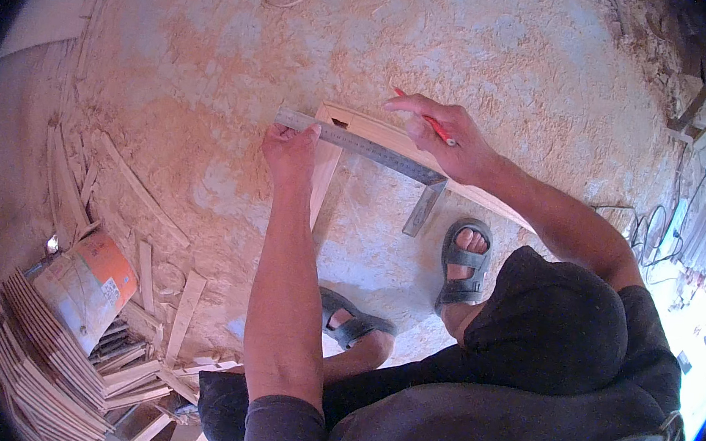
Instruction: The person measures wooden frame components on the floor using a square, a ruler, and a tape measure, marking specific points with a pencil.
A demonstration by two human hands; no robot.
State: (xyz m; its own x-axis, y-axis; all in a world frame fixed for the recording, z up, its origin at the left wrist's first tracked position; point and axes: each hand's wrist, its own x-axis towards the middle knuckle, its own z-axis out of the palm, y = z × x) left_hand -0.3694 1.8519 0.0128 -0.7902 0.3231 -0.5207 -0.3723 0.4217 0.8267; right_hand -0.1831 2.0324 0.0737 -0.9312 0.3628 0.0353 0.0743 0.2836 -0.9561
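Observation:
A metal carpenter's square [381,153] lies across a corner of a pale wooden frame [325,185], its short leg pointing back toward my feet. My left hand [292,151] grips the long arm of the square near its end, thumb on top, beside the frame's left piece. Over the frame's far piece, my right hand [454,141] holds a slim red pencil [438,130] between its fingers, raised off the wood. A small dark notch [339,123] shows in the wood near the corner.
My sandalled feet [465,261] rest on the dusty floor [216,54] close to the frame. At the lower left stand an orange and white bucket [96,281], a stack of thin curved boards [33,360] and scattered wood offcuts [187,315]. Cables [654,228] lie at the right.

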